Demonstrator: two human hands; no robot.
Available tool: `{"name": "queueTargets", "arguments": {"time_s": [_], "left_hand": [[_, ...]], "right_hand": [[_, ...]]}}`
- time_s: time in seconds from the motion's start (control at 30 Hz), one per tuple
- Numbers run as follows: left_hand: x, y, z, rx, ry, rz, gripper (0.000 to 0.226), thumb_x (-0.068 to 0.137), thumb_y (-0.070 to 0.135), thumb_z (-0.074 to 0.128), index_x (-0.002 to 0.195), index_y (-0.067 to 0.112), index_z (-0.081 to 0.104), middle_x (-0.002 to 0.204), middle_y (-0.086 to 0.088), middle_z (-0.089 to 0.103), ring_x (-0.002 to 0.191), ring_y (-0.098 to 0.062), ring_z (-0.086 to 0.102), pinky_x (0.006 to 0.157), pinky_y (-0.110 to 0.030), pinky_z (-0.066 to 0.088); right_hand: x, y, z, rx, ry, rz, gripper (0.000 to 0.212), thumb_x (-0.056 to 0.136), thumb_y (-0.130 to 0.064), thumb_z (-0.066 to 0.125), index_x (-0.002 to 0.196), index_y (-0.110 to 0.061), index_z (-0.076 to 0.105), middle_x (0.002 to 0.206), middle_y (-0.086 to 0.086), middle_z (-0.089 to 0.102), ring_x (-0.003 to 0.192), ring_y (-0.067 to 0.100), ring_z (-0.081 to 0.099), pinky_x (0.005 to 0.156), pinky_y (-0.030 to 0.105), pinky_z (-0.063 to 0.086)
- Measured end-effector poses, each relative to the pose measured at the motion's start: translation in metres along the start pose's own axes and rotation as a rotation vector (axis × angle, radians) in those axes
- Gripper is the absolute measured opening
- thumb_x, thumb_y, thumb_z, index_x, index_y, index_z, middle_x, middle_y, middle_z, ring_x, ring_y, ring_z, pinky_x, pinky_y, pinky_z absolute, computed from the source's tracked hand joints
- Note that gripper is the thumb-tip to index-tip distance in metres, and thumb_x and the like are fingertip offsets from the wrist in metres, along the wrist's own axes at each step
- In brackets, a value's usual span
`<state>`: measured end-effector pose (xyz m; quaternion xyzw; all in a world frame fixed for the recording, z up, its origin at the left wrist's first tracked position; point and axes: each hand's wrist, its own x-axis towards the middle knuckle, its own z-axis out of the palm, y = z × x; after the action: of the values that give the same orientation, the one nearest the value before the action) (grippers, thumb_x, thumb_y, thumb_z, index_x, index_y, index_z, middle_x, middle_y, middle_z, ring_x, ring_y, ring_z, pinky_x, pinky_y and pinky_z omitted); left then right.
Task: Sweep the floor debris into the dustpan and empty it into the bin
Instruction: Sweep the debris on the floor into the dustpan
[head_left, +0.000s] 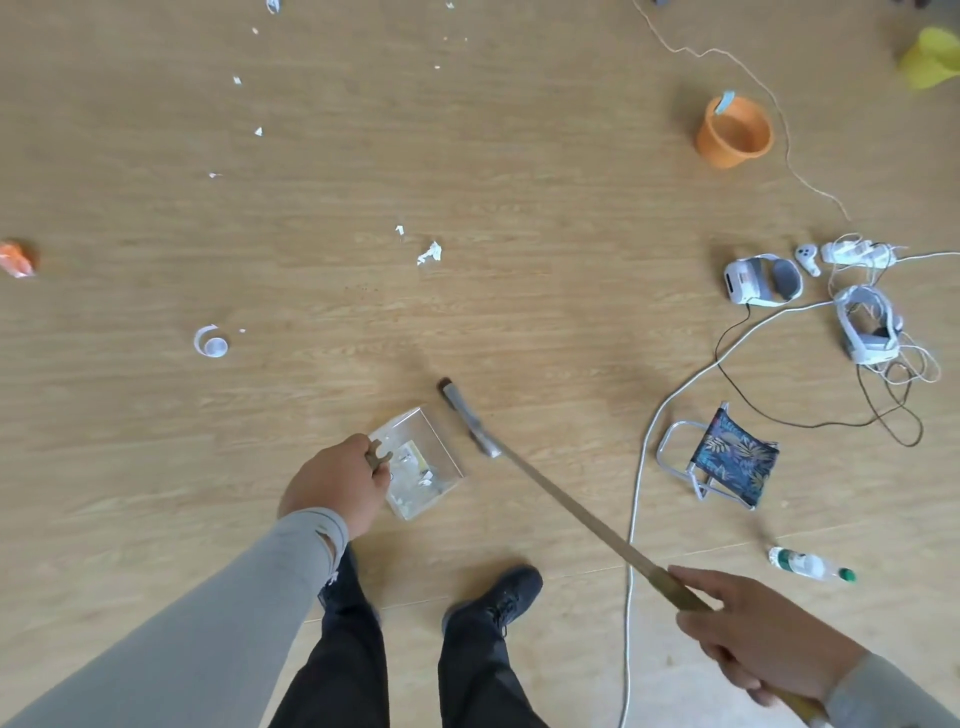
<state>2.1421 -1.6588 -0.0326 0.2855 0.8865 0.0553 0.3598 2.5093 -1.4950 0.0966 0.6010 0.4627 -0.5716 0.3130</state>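
Note:
My left hand (335, 486) grips the handle of a shiny metal dustpan (434, 441) that holds several white paper scraps. My right hand (753, 644) grips the wooden stick of a broom (566, 501), whose grey head (470, 418) rests on the floor just right of the dustpan's mouth. White paper scraps (430, 253) lie scattered on the wooden floor further ahead, together with a curled white strip (210, 342) at the left and an orange wrapper (16, 259) at the far left edge. An orange bin (733, 133) stands upright at the far right.
A small folding stool (724, 457), two white headsets (761, 278) with controllers and tangled cables, and a long white cable (636, 499) occupy the right side. A plastic bottle (808, 565) lies at the lower right. My shoe (501, 597) and legs are below the dustpan.

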Motion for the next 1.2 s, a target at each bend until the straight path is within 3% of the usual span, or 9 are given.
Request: {"name": "queueTargets", "arguments": {"time_s": [0.1, 0.2, 0.27, 0.37, 0.5, 0.7, 0.8, 1.07, 1.2], "left_hand": [[0.003, 0.000, 0.000, 0.001, 0.008, 0.003, 0.024, 0.098, 0.037, 0.054, 0.111, 0.019, 0.061, 0.083, 0.003, 0.068, 0.075, -0.022, 0.065, 0.071, -0.037, 0.058], [0.006, 0.004, 0.002, 0.007, 0.017, 0.004, 0.021, 0.098, 0.037, 0.054, 0.107, 0.020, 0.060, 0.079, 0.003, 0.066, 0.070, -0.020, 0.064, 0.067, -0.036, 0.057], [0.008, 0.006, 0.003, 0.018, 0.022, 0.005, 0.020, 0.098, 0.038, 0.054, 0.104, 0.020, 0.059, 0.077, 0.003, 0.065, 0.069, -0.020, 0.063, 0.065, -0.035, 0.056], [0.009, 0.008, 0.003, 0.031, 0.028, 0.004, 0.018, 0.098, 0.038, 0.053, 0.101, 0.021, 0.057, 0.075, 0.004, 0.064, 0.068, -0.019, 0.062, 0.059, -0.031, 0.051], [0.005, 0.007, 0.006, 0.036, 0.018, 0.003, 0.019, 0.099, 0.040, 0.052, 0.099, 0.022, 0.055, 0.074, 0.005, 0.063, 0.067, -0.018, 0.062, 0.057, -0.030, 0.047], [-0.016, -0.013, -0.003, -0.001, -0.026, -0.006, 0.020, 0.100, 0.041, 0.049, 0.090, 0.025, 0.054, 0.075, 0.008, 0.064, 0.068, -0.014, 0.063, 0.056, -0.028, 0.045], [-0.026, -0.032, -0.030, -0.071, -0.016, -0.015, 0.022, 0.099, 0.042, 0.050, 0.084, 0.026, 0.054, 0.077, 0.008, 0.064, 0.070, -0.014, 0.064, 0.059, -0.029, 0.048], [-0.061, -0.118, -0.122, -0.288, 0.122, -0.117, 0.020, 0.096, 0.039, 0.056, 0.081, 0.024, 0.057, 0.081, 0.004, 0.065, 0.070, -0.016, 0.064, 0.058, -0.027, 0.048], [-0.069, -0.161, -0.153, -0.344, 0.193, -0.138, 0.018, 0.095, 0.040, 0.057, 0.091, 0.023, 0.064, 0.091, 0.006, 0.063, 0.078, -0.016, 0.064, 0.072, -0.031, 0.056]], "right_hand": [[0.021, -0.008, -0.006, -0.057, 0.152, 0.004, 0.035, 0.097, -0.014, 0.057, 0.120, -0.040, 0.053, 0.062, 0.007, 0.043, 0.045, 0.019, 0.037, 0.043, 0.024, 0.032], [0.073, -0.028, 0.003, -0.247, 0.263, 0.018, 0.015, 0.089, -0.016, 0.051, 0.100, -0.025, 0.052, 0.066, 0.003, 0.046, 0.044, 0.019, 0.041, 0.046, 0.029, 0.040], [0.105, -0.045, 0.019, -0.367, 0.288, 0.037, 0.027, 0.085, -0.014, 0.047, 0.111, -0.020, 0.050, 0.083, 0.004, 0.057, 0.058, 0.023, 0.054, 0.056, 0.032, 0.050], [0.131, -0.059, 0.056, -0.462, 0.208, 0.072, 0.051, 0.091, -0.003, 0.043, 0.141, -0.012, 0.042, 0.091, 0.006, 0.060, 0.069, 0.025, 0.057, 0.060, 0.030, 0.049], [0.105, -0.060, 0.090, -0.536, 0.009, 0.088, 0.042, 0.091, -0.002, 0.043, 0.132, -0.012, 0.045, 0.088, 0.005, 0.058, 0.074, 0.025, 0.061, 0.063, 0.030, 0.050], [0.026, -0.062, 0.060, -0.116, -0.090, 0.143, 0.022, 0.084, -0.011, 0.053, 0.104, -0.009, 0.059, 0.064, 0.007, 0.049, 0.046, 0.019, 0.039, 0.045, 0.025, 0.031], [-0.014, -0.078, 0.061, -0.175, -0.062, 0.069, 0.011, 0.090, -0.020, 0.054, 0.094, -0.012, 0.049, 0.061, 0.007, 0.053, 0.043, 0.018, 0.040, 0.040, 0.022, 0.031], [-0.038, -0.136, 0.119, -0.268, 0.081, -0.063, 0.027, 0.095, -0.024, 0.051, 0.113, -0.006, 0.057, 0.069, 0.007, 0.055, 0.044, 0.017, 0.048, 0.040, 0.021, 0.037], [-0.031, -0.170, 0.149, -0.154, 0.138, -0.138, 0.020, 0.097, -0.016, 0.051, 0.114, -0.007, 0.059, 0.063, 0.008, 0.055, 0.043, 0.019, 0.046, 0.042, 0.021, 0.034]]}}
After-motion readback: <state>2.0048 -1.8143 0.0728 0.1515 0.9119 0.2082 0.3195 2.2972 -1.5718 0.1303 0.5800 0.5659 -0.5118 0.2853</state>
